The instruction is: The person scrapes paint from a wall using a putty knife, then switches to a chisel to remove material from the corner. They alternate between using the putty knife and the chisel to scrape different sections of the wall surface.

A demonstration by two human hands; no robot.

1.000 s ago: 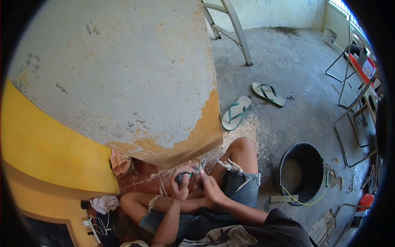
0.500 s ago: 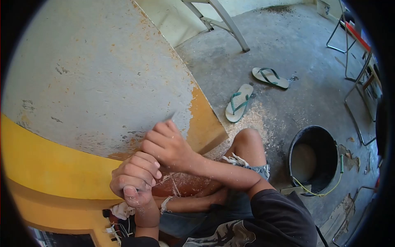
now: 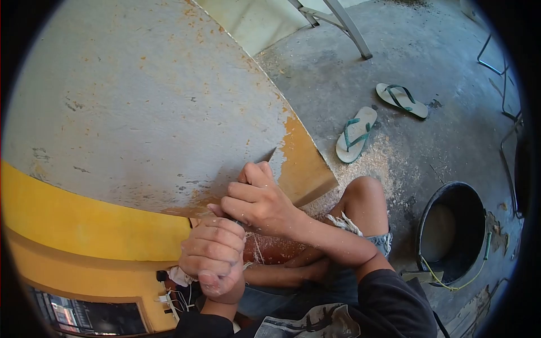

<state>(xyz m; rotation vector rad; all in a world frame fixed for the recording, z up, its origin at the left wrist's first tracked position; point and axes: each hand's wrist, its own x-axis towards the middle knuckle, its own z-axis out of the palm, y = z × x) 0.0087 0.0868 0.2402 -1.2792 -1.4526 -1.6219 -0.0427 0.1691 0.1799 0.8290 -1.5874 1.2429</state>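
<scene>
Both my hands are closed around a scraper, mostly hidden by my fingers. The corner of its thin blade (image 3: pixel 273 154) shows above my right hand (image 3: pixel 258 198), against a grey painted panel (image 3: pixel 146 112) with flaking spots. My left hand (image 3: pixel 214 250) is wrapped around the handle end below, its thumb dusted with pale powder. A bit of dark handle (image 3: pixel 240 223) shows between the hands. Just right of the blade is a yellow-orange patch (image 3: pixel 301 160) where the grey coat is gone, at the panel's corner. The blade's contact edge cannot be made out.
Pale flakes (image 3: pixel 375 169) lie on the concrete floor beside my bent knee (image 3: pixel 369 197). Two flip-flops (image 3: pixel 356 135) are beyond them. A black bucket (image 3: pixel 425 234) stands at right, near metal chair legs (image 3: pixel 510 163). Cables (image 3: pixel 172 301) hang at lower left. A ladder leg (image 3: pixel 349 31) stands behind.
The view has shifted, so the scene sits farther right. My hands and the scraper have moved slightly toward the yellow-orange patch, and more of the blade corner shows. Both hands keep their grip.
</scene>
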